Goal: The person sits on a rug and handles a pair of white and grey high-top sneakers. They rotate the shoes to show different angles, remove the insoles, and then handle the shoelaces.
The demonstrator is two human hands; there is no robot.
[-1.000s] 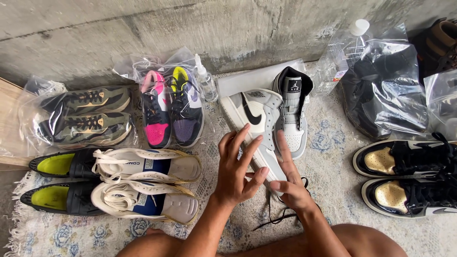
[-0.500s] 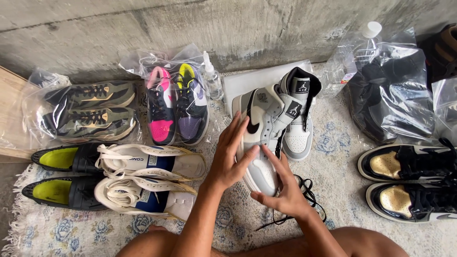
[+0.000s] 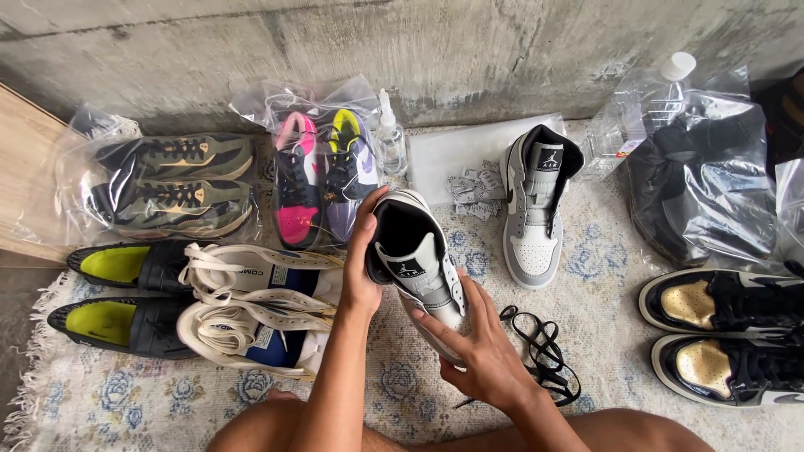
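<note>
The grey-and-white leather high-top sneaker [image 3: 416, 266] is lifted above the floral rug [image 3: 603, 326], long axis running collar-far to toe-near (slightly rightward), left hand [image 3: 362, 272] closed around the collar, right hand [image 3: 481, 356] cupping the toe.

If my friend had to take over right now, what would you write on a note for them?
Left hand: grips the collar of the grey-and-white high-top sneaker, lifted off the rug.
Right hand: supports that sneaker's toe end from below.
Its matching sneaker stands on the rug by the wall, just right of the held one.
Black shoelace lies loose on the rug beside the right hand.
Done: held sneaker looks unlaced.
Left: the lace is not in it; the other pairs lie untouched around.
</note>
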